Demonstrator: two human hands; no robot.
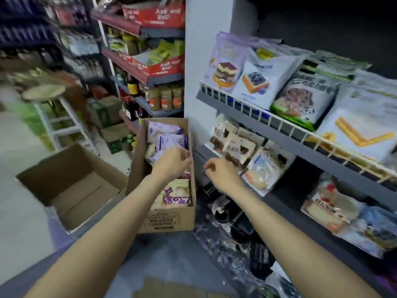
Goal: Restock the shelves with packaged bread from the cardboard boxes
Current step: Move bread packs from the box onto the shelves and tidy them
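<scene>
Reaching into box (169, 218) for bread (169, 140), left hand (171, 163) curled, grasp unclear; right hand (221, 174) loosely curled, empty, near shelf (279, 127).

The left hand (171, 161) reaches into a cardboard box (169, 220) of purple bread packets (169, 140); the right hand (221, 173), loosely curled, hovers beside the grey shelves (300, 136).
</scene>
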